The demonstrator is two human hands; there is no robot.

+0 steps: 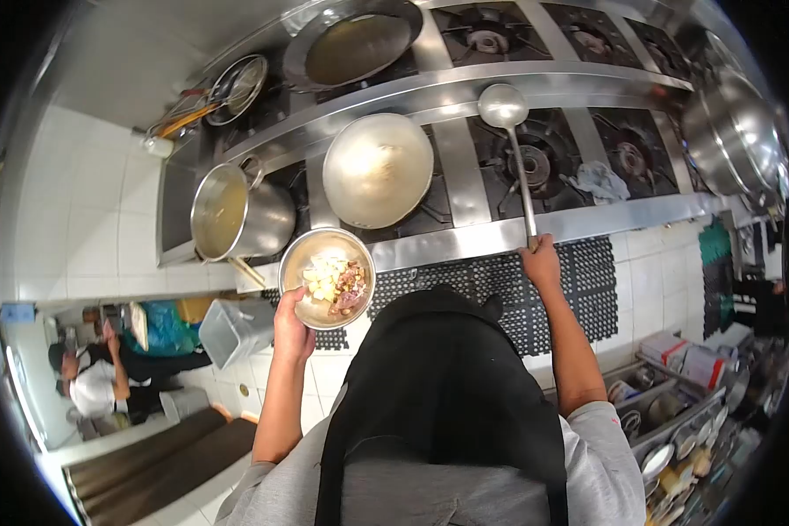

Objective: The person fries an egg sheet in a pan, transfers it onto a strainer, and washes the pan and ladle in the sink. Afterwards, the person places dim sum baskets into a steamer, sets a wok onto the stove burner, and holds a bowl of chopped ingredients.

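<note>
My left hand (292, 326) grips the rim of a steel bowl (294, 263). Inside lie pale yellow chopped pieces (324, 279) beside reddish-brown pieces (349, 289); I cannot tell what foods they are. Wrapped round the end of a long-handled ladle (503, 106) is my right hand (542, 261). The ladle's round head is over the raised steel ledge behind the front burners. On a front burner, just beyond the bowl, sits a wide pale wok (377, 171) with a shiny inside.
Left of the wok stands a tall steel pot (267, 215) holding yellowish liquid. A dark wok (352, 48) with liquid is behind. A crumpled cloth (600, 181) lies by the right burner. Large steel pots (735, 131) stand far right. Another person (96, 386) is at the left.
</note>
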